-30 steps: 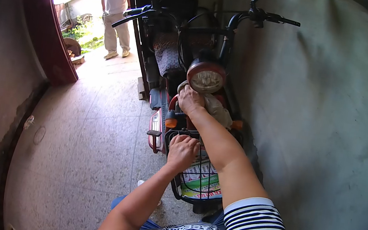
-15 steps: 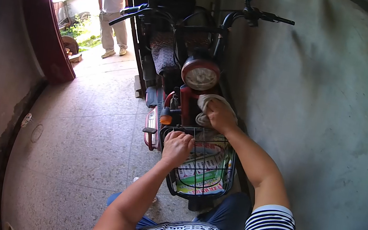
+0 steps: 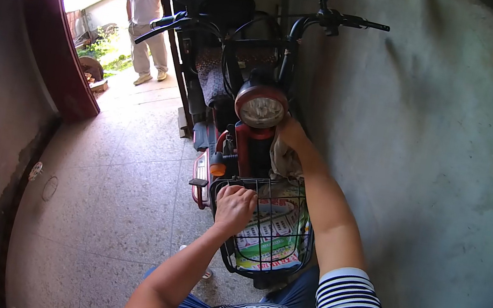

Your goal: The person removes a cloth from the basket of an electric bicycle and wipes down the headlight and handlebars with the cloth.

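The moped [image 3: 252, 148] stands nose-on to the person, its long axis running away from them, beside the grey wall [image 3: 427, 150]. Its round headlight [image 3: 260, 109] faces the person and tilts slightly downward, and the handlebar [image 3: 291, 44] spreads across above it. The wire basket [image 3: 272, 238], mounted at the front, opens upward towards the person; printed papers [image 3: 269, 248] lie inside, under the black wires.

The left hand [image 3: 234, 209] is at the basket's rear left corner, palm down, with its fingers curled together over the rim. The orange turn signal [image 3: 217, 169] is just beyond it.

The right hand [image 3: 292, 131] reaches in just beside the headlight, on the side nearer the wall. The beige cloth [image 3: 285, 160] is at this hand, crumpled and hanging lengthwise down from it, its long axis close to upright and its lower end near the basket's rear rim. The right fingers are hidden behind the headlight, so how tightly they close cannot be told.

To the left, the speckled floor [image 3: 117, 198] leads to the open doorway, where another person [image 3: 146, 15] stands outside, well apart from the moped.
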